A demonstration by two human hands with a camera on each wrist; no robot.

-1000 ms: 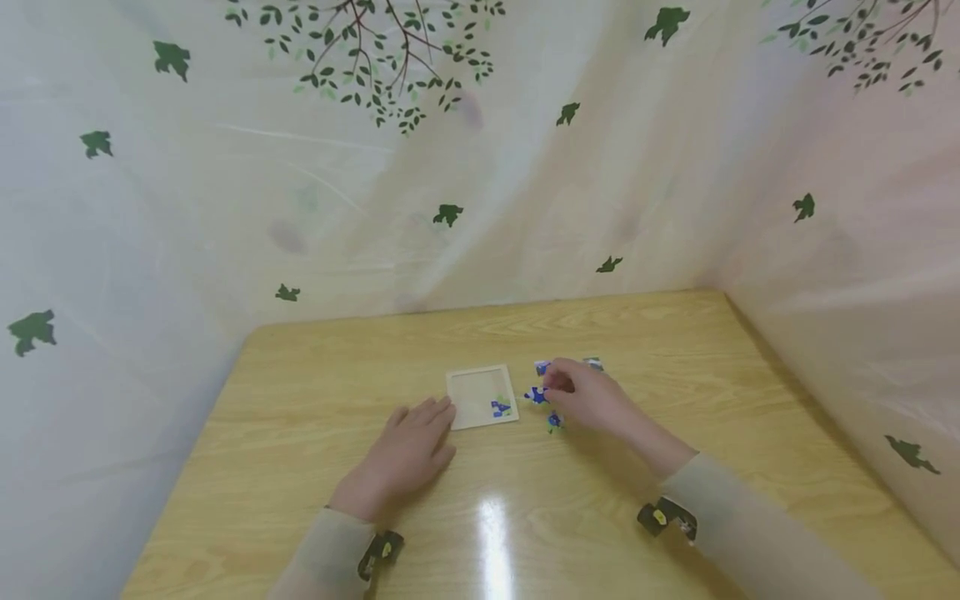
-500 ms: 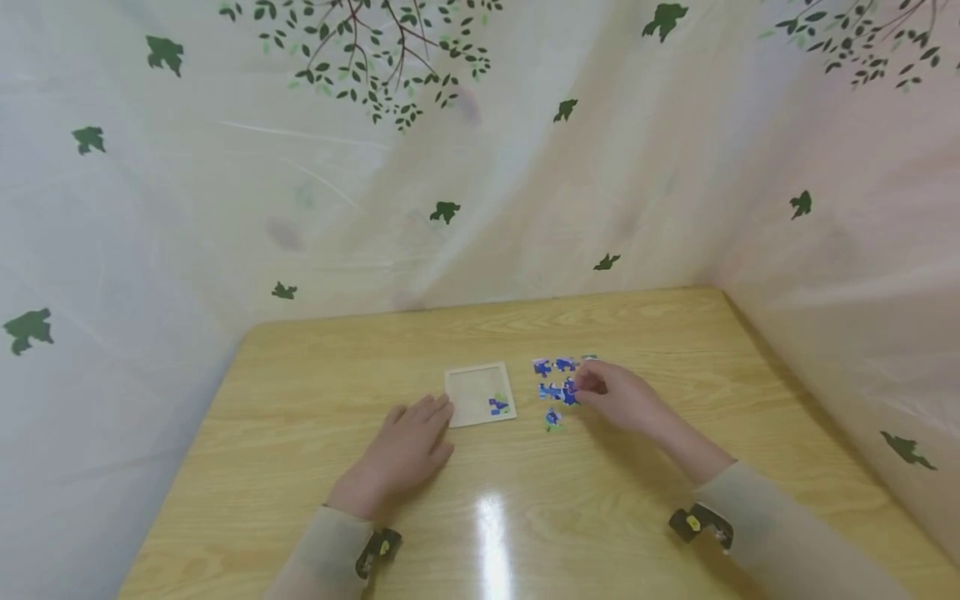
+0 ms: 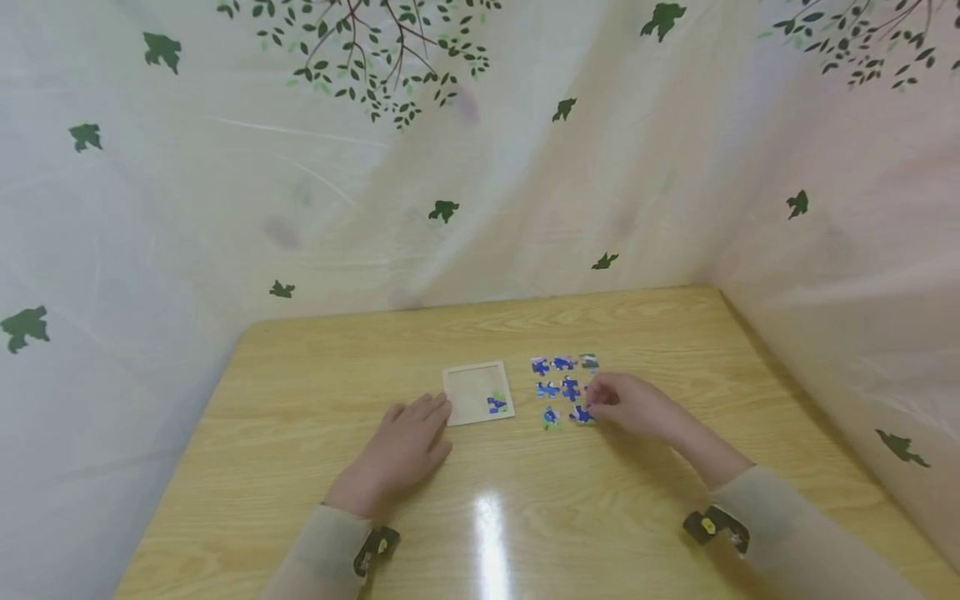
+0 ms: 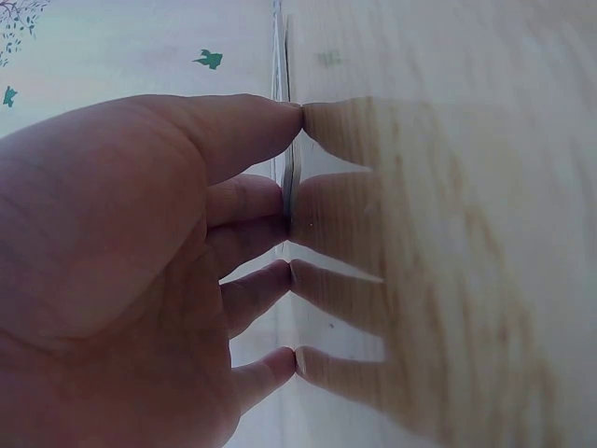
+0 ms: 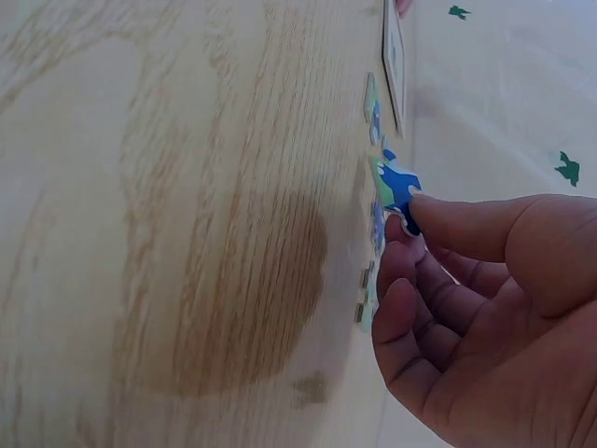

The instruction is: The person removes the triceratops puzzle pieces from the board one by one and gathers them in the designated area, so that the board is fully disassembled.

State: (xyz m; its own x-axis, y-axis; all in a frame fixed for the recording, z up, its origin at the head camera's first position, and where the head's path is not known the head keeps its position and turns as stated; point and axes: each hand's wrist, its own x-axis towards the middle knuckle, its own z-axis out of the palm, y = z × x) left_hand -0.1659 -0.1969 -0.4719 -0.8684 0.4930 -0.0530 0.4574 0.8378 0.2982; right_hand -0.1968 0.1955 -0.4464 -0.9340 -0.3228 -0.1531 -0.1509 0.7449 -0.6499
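Observation:
My right hand (image 3: 633,406) pinches a blue, green and white jigsaw piece (image 5: 399,187) between thumb and fingers, at the near right of the loose pieces. In the head view this piece overlaps the tabletop beside its neighbours. My left hand (image 3: 397,443) rests with fingers spread, its fingertips (image 4: 280,271) touching the table and the left edge of a shallow square puzzle frame (image 3: 445,387). In the frame's near right corner lies a small blue and green piece (image 3: 497,404). Loose blue jigsaw pieces (image 3: 570,387) lie in rough rows to the right of the frame.
The wooden table (image 3: 337,358) reaches back to a pale curtain (image 3: 360,250) printed with leaves and branches. A second curtain side (image 3: 840,333) runs along the right edge. Another loose piece (image 3: 551,417) lies nearest the person, left of the held one.
My right hand has moved right and a little nearer the person, uncovering several loose pieces. The held piece shows at the near right of the group. My left hand has stayed at the frame.

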